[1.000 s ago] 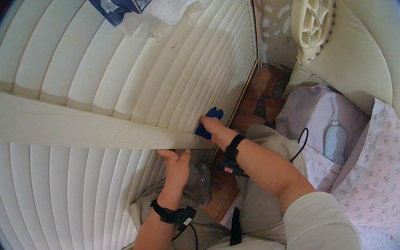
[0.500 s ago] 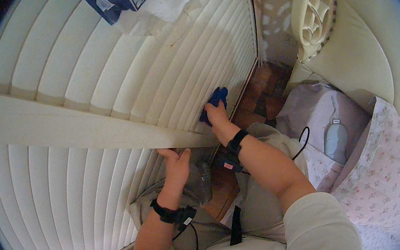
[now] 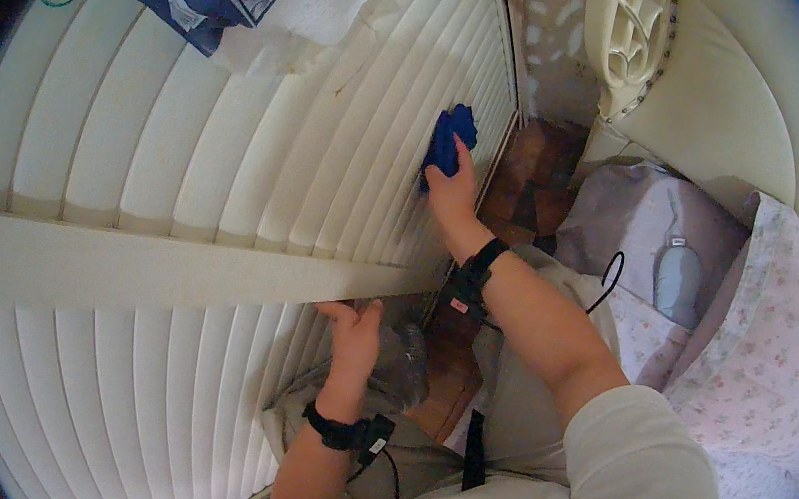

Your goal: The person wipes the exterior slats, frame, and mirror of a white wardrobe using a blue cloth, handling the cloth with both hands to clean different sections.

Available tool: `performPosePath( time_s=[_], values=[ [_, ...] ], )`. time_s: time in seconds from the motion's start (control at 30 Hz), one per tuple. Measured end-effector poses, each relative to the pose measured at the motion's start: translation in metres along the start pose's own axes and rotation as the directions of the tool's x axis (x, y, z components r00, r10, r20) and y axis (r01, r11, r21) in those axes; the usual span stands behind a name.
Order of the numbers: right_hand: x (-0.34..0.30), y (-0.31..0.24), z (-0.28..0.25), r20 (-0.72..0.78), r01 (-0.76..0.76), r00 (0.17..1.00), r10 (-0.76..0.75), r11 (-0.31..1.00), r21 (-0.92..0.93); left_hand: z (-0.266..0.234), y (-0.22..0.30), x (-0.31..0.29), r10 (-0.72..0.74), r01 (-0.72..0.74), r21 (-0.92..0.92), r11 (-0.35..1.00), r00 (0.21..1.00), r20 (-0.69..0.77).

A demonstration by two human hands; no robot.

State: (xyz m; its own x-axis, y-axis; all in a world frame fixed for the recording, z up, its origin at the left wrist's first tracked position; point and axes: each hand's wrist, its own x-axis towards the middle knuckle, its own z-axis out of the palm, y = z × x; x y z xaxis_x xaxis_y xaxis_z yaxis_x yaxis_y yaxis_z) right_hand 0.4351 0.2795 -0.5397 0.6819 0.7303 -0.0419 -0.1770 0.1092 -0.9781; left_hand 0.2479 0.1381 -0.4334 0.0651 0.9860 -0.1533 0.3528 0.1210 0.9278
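Place: home, bedroom | upper right: cream padded headboard (image 3: 740,118) with carved trim (image 3: 601,36) | right: pink flowered bedding (image 3: 794,322) | left: cream louvred panels (image 3: 166,143) | right of centre: reddish-brown floor (image 3: 535,182)

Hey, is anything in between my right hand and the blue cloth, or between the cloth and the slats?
Nothing visible: your right hand grips the blue cloth directly, and the cloth appears to lie against the cream slats, with no object showing between, though its underside is hidden.
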Motion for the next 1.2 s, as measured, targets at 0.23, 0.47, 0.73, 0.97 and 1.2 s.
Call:
performPosePath(
  time_s=[0.23, 0.47, 0.73, 0.97, 1.2],
  values=[
    [0.039, 0.02, -0.009, 0.002, -0.295, 0.955, 0.296, 0.953, -0.061, 0.001, 0.006, -0.003, 0.021, -0.021, 0.058, 0.998, 1.0, 0.002],
    [0.014, 0.038, -0.008, 0.309, -0.792, 0.609, 0.73, 0.583, 0.182, -0.006, 0.0, -0.003, -0.041, 0.04, 0.073, 0.997, 0.999, 0.007],
    [0.037, 0.067, -0.019, 0.227, -0.812, 0.581, 0.781, 0.574, 0.105, 0.006, 0.008, -0.004, -0.099, 0.096, 0.095, 0.991, 0.995, 0.023],
    [0.042, 0.028, -0.004, -0.11, 0.02, 0.991, -0.079, 0.886, -0.463, 0.002, 0.002, -0.005, -0.021, 0.02, 0.137, 0.99, 1.0, 0.006],
    [0.037, -0.017, -0.006, 0.026, 0.225, 0.973, -0.227, 0.928, -0.298, 0.001, 0.006, -0.006, -0.019, 0.021, 0.077, 0.997, 0.999, -0.026]
  ],
)
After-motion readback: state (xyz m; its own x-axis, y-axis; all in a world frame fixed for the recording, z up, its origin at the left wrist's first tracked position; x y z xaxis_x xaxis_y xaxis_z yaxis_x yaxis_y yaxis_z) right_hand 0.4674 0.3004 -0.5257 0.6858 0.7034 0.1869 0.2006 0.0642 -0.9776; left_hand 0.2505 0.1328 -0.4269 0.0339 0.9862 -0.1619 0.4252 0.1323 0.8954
